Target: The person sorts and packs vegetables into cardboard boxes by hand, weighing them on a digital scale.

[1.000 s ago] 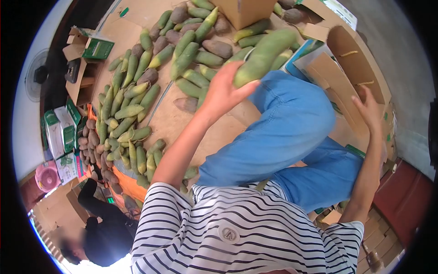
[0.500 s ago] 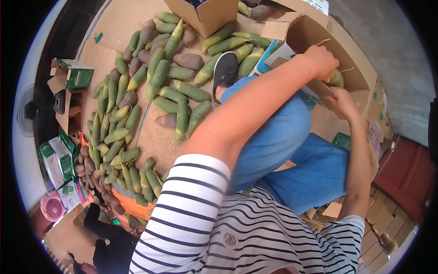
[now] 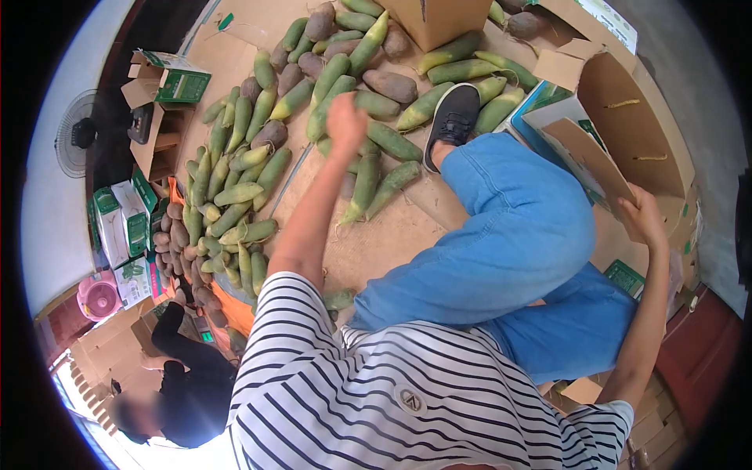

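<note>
My left hand (image 3: 346, 124) is stretched out over a spread of long green radishes (image 3: 382, 142), overlapping the end of one green radish (image 3: 330, 92). Motion smears its fingers. My right hand (image 3: 644, 215) grips a raised cardboard flap (image 3: 583, 160) at the near edge of an open cardboard box (image 3: 638, 110). Two yellowish cord handles show on the inner wall of this box. Dark purple-brown radishes (image 3: 390, 84) lie among the green ones.
My shoe (image 3: 454, 117) stands beside the radishes. A second cardboard box (image 3: 446, 22) is at the top. On the left are green-and-white cartons (image 3: 121, 223), a fan (image 3: 78, 133) and a pink fan (image 3: 100, 296). A person in black (image 3: 192, 392) sits at lower left.
My left hand has left the box, where a green radish showed beside it, and swung left over the radishes. My right hand stays on the flap. The view has shifted.
</note>
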A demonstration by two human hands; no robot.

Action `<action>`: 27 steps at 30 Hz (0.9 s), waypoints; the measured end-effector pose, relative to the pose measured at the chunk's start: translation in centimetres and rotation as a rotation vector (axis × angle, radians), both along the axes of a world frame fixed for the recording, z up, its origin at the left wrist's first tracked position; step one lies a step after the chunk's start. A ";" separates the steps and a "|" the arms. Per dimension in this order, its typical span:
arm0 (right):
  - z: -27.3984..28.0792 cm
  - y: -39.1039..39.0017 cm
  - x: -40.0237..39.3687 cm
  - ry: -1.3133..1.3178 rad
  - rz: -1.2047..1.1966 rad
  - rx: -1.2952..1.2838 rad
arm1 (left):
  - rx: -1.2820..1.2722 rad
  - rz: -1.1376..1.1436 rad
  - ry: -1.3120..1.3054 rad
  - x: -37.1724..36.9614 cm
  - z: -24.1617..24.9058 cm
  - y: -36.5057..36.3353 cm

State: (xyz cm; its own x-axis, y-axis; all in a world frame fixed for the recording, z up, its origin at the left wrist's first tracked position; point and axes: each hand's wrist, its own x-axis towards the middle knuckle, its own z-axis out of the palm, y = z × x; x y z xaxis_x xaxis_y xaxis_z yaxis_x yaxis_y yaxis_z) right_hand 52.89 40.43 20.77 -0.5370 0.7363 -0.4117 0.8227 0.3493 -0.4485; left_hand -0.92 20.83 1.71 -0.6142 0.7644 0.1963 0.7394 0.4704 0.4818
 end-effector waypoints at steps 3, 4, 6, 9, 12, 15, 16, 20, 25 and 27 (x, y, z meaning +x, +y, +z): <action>-1.5 0.4 1.5 0.007 -0.017 0.034 | -0.253 0.186 -0.005 -5.4 -1.9 -4.4; -1.6 0.4 1.5 0.018 -0.025 0.043 | -0.318 0.214 -0.038 -6.6 -2.2 -5.2; -1.4 0.3 1.4 0.023 -0.026 0.025 | -0.343 0.226 -0.070 -9.4 -4.3 -7.0; -1.2 0.4 1.0 0.011 -0.026 0.007 | -0.354 0.236 -0.287 -11.2 -8.0 -7.5; -1.2 0.5 1.0 -0.007 -0.026 -0.017 | -0.491 0.253 -0.229 -10.2 -4.6 -6.3; -1.6 0.6 1.5 0.002 0.005 0.016 | -0.717 0.227 -0.099 -7.9 -3.5 -5.1; -1.6 0.6 1.8 0.005 0.019 0.040 | -0.771 0.227 -0.036 -7.0 -3.0 -4.6; -0.8 0.5 0.7 -0.060 0.038 0.034 | -0.628 0.188 -0.088 -6.5 -5.6 -5.1; -0.7 -0.6 0.8 -0.050 0.072 0.186 | 0.019 0.270 -0.909 -1.5 -7.5 -6.1; 0.7 -0.5 -0.3 -0.114 0.020 0.047 | 0.015 0.362 -1.424 0.2 -5.9 -7.3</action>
State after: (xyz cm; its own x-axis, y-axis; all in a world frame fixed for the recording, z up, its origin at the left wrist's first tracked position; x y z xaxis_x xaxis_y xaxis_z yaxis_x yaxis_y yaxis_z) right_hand 52.62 39.97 21.46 -0.5030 0.7459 -0.4366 0.8603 0.3841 -0.3351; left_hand -0.72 13.51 -4.20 -0.4453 0.5337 -0.7189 -0.5078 0.5108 0.6937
